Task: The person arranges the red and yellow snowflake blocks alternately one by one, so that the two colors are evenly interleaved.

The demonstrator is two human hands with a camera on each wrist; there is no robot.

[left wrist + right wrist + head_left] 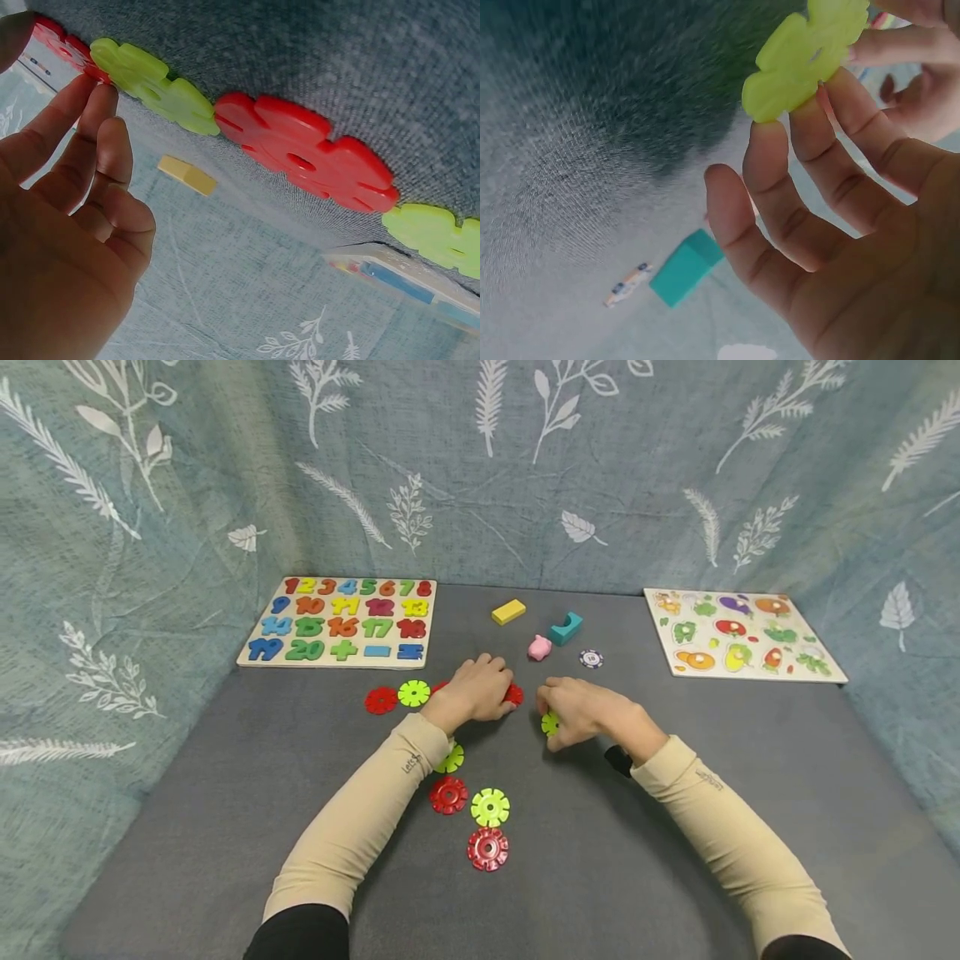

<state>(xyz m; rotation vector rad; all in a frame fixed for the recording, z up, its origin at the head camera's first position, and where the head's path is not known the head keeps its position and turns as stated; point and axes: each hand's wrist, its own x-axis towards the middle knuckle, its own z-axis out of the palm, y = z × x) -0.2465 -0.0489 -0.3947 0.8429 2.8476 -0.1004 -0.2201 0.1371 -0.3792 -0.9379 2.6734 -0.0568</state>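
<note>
My left hand (472,689) is at the right end of a row of notched, flower-shaped plastic discs, pinching a red disc (514,694) between thumb and fingertips. Beside it in the left wrist view come a yellow-green disc (154,86), a larger-looking red one (307,154) and another yellow-green one (442,236), edge to edge. To the right, my right hand (588,710) holds a separate yellow-green disc (550,724) by its edge. The right wrist view shows that yellow-green disc (806,60) tilted up on the fingertips.
Nearer me, a red disc (448,795), a yellow-green disc (490,807) and others curve below the left forearm. Behind the hands lie a yellow block (508,612), a teal arch block (566,629), a pink pig (539,647) and a poker chip (591,658). Number (330,662) and vegetable (675,643) puzzle boards flank them.
</note>
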